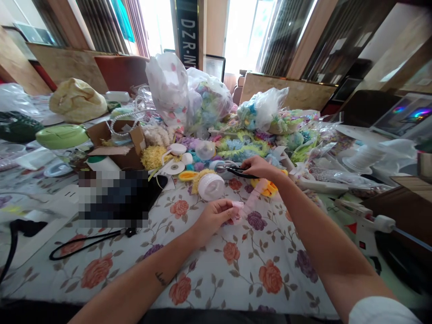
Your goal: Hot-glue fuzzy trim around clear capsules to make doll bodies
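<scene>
My left hand [221,216] is closed, pinching a pink ribbon [251,202] above the flowered cloth. The sheer ribbon stretches up and right from its fingers, passing below my right hand [258,167]. That hand is closed on a tool with black handles [241,171], which looks like scissors or pliers; its metal end points left. Between the hands and the craft pile stands a round white lidded piece [211,186]. Yellow fuzzy yarn [199,180] touches its left side. A yellow-orange item [269,188] lies just under my right wrist.
A cardboard box [118,144], a white ribbon spool [175,167] and bags of colourful yarn pieces [209,103] crowd the back. At left are a pixelated dark object [116,198] and a black cord loop [84,243]. A glue gun [366,229] is at right.
</scene>
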### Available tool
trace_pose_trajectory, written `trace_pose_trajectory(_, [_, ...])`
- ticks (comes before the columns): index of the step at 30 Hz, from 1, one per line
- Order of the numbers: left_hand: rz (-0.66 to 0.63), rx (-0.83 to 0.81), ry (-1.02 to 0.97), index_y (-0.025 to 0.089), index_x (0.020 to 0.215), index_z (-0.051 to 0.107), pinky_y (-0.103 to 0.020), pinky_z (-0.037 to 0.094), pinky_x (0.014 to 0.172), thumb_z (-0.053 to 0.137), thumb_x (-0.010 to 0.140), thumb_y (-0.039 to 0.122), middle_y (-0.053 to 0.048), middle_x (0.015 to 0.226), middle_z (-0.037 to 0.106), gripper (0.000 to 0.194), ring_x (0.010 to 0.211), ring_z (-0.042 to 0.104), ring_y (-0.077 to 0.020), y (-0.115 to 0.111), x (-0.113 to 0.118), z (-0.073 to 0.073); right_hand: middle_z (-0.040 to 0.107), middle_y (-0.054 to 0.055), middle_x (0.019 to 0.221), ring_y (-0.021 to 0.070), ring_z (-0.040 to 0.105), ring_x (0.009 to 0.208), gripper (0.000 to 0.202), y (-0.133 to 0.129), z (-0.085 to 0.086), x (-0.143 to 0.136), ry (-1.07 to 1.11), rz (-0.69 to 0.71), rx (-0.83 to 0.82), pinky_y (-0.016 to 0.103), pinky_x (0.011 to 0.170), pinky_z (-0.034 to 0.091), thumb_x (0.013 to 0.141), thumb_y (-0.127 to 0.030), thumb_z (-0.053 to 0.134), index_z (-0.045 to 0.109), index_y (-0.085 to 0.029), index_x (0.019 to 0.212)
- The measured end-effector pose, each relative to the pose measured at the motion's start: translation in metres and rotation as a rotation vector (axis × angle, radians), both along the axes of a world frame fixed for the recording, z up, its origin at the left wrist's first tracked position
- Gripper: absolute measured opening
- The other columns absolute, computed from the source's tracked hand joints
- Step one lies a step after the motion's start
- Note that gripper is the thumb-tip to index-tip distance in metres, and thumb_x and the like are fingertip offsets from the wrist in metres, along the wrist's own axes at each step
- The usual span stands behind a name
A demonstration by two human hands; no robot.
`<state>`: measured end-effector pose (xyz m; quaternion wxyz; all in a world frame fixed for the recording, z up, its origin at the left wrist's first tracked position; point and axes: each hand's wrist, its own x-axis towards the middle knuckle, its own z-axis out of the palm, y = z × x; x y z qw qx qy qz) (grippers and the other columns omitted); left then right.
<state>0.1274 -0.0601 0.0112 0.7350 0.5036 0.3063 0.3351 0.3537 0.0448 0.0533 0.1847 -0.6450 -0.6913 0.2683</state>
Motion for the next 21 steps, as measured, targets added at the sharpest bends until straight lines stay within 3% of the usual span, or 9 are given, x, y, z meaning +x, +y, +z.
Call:
trace_pose_trajectory(4, [0.039,-0.034,0.047,0.015,0.095,0.072,-0.018,0.041,0.060,0.073,0.076,0.041,0.000,0.070,0.063,0.032,0.061,0.053,-0.0078,-0.001,-0.001,0.002,0.065,0.005,0.066,0.0152,0.057,0.059,0.026,-0.007,0.000,0.014,0.363,0.031,-0.128,0.025,0.055,0.045,0.063,-0.037,0.074,0.070,-0.014,0.072])
trace_pose_trajectory(8, [0.082,-0.047,0.045,0.015,0.091,0.072,-0.017,0.036,0.054,0.075,0.074,0.041,0.001,0.068,0.060,0.032,0.057,0.050,-0.0058,0.000,0.000,0.000,0.068,0.009,0.072,0.0172,0.061,0.063,0.032,-0.009,-0.002,0.012,0.686,0.066,-0.164,0.027,0.058,0.049,0.063,-0.043,0.077,0.067,-0.013,0.066])
trace_pose_trajectory(15, [0.075,-0.033,0.018,0.014,0.086,0.070,-0.018,0.033,0.049,0.074,0.075,0.045,0.002,0.061,0.056,0.033,0.051,0.046,-0.0055,0.005,0.001,-0.009,0.069,0.004,0.080,0.0133,0.064,0.074,0.019,0.006,-0.001,-0.007,1.125,-0.015,-0.002,0.020,0.064,0.051,0.071,-0.031,0.074,0.065,-0.017,0.080])
trace_pose_trajectory(18, [0.065,-0.031,0.012,0.014,0.084,0.069,-0.017,0.032,0.048,0.073,0.076,0.045,0.002,0.060,0.056,0.032,0.050,0.044,-0.0051,0.005,0.001,-0.009,0.063,0.001,0.072,0.0104,0.061,0.065,0.015,0.009,0.005,-0.009,1.234,-0.023,-0.068,0.019,0.061,0.051,0.074,-0.021,0.068,0.061,-0.016,0.087])
trace_pose_trajectory(21, [0.062,-0.031,0.023,0.015,0.086,0.070,-0.017,0.032,0.049,0.073,0.077,0.043,0.002,0.062,0.057,0.030,0.051,0.044,-0.0045,0.003,0.001,-0.006,0.047,-0.005,0.056,0.0060,0.046,0.047,0.009,0.005,0.011,-0.005,1.274,-0.025,-0.223,0.015,0.046,0.044,0.077,-0.017,0.062,0.057,-0.014,0.083])
